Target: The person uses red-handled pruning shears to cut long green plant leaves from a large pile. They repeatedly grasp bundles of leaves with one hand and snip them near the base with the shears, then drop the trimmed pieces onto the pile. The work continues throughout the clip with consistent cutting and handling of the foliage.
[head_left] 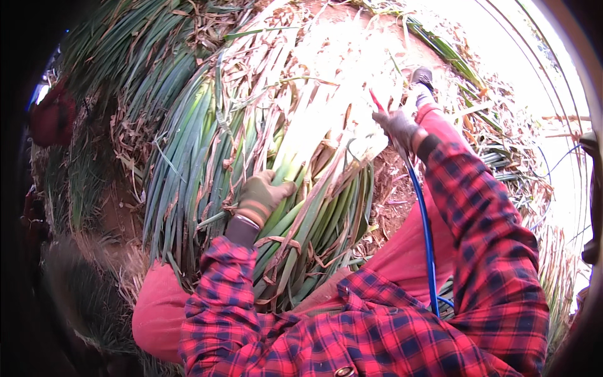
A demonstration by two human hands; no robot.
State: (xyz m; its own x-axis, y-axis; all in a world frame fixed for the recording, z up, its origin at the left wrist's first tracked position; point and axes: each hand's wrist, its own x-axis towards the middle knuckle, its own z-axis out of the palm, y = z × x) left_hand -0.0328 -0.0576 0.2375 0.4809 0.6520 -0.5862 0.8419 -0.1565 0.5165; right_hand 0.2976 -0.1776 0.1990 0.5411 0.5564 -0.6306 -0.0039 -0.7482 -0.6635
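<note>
A large heap of long green onions lies between my legs, with blue-green leaves and dry brown outer skins. My gloved left hand is closed around pale green stalks near the heap's middle. Away to the right, my gloved right hand grips a slim tool with a red pointed part; its exact kind I cannot make out. From this hand a blue hose runs down toward my lap. Glare washes out the white stalks beside the tool.
More green onions are piled at the far left. Dry peelings litter the ground to the right. Thin curved rods stand along the bright right edge. A dark red shape shows at the left rim.
</note>
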